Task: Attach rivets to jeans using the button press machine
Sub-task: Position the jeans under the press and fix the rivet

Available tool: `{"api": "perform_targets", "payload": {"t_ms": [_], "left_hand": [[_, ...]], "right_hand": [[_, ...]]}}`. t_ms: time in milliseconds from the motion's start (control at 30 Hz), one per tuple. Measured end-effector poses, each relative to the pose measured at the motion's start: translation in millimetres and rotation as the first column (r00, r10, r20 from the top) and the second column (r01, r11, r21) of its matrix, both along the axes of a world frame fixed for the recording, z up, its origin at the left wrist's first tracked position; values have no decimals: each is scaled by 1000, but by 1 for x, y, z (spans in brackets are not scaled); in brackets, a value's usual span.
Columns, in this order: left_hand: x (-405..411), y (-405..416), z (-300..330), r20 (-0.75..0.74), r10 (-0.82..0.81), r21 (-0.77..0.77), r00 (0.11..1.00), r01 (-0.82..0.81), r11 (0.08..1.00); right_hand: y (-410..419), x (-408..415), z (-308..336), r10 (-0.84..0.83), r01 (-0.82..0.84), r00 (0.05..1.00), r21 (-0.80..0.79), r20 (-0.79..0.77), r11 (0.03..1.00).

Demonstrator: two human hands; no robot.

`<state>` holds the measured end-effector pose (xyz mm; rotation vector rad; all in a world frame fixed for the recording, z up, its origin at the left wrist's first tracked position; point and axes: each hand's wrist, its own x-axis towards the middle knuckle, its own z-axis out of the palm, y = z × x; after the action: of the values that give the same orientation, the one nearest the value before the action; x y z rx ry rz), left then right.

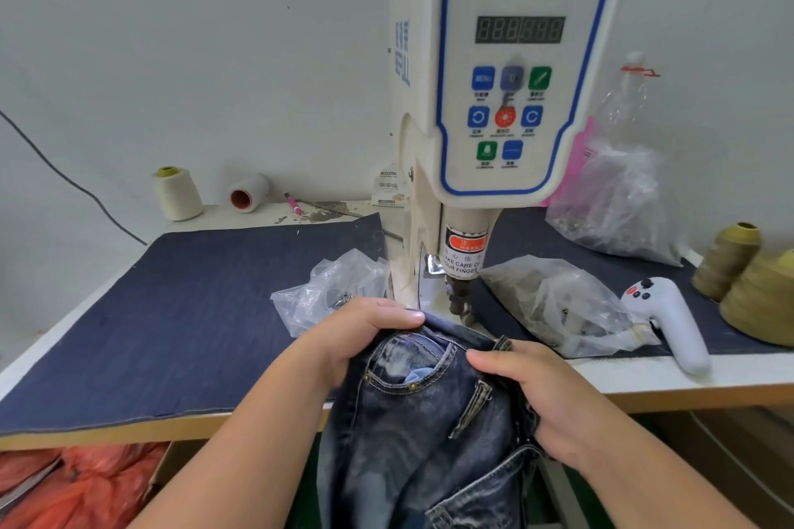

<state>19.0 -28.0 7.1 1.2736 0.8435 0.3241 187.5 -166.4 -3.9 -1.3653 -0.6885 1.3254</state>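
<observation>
Jeans (429, 421) legs cut off, L hand (365, 335) & R hand (541, 395) grip waistband, press tip part hidden.

Two bare forearms come into the head view from the lower edge, the left one from about 7 o'clock and the right one from about 5 o'clock. No sleeve, cuff or glove shows on either; both arms are uncovered as far as the frame's edge. The left hand (365, 335) is bare, with no ring, watch or band on the wrist. The right hand (537, 395) is bare too, and its wrist carries nothing. The fingers (404, 318) of the left hand are short and rounded, with nails cut close and unpainted. The nail on the right hand's forefinger is likewise trimmed and plain.
</observation>
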Motion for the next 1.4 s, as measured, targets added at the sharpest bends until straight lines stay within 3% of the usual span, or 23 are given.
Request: {"api": "perform_targets", "payload": {"t_ms": [367,733,967,1400], "left_hand": [[12,23,-19,115,40,-18,993,-38,999],[32,33,-28,59,100,50,993,-103,993],[35,31,-42,39,152,152,988,-156,976],[31,31,-46,229,164,-22,959,-163,986]], "right_hand": [[13,9,-8,21,-4,990,123,-142,992],[32,29,-10,-44,52,995,91,-87,994],[36,33,-22,-25,40,989,104,-142,994],[37,31,-26,31,9,984,222,-177,975]]}}
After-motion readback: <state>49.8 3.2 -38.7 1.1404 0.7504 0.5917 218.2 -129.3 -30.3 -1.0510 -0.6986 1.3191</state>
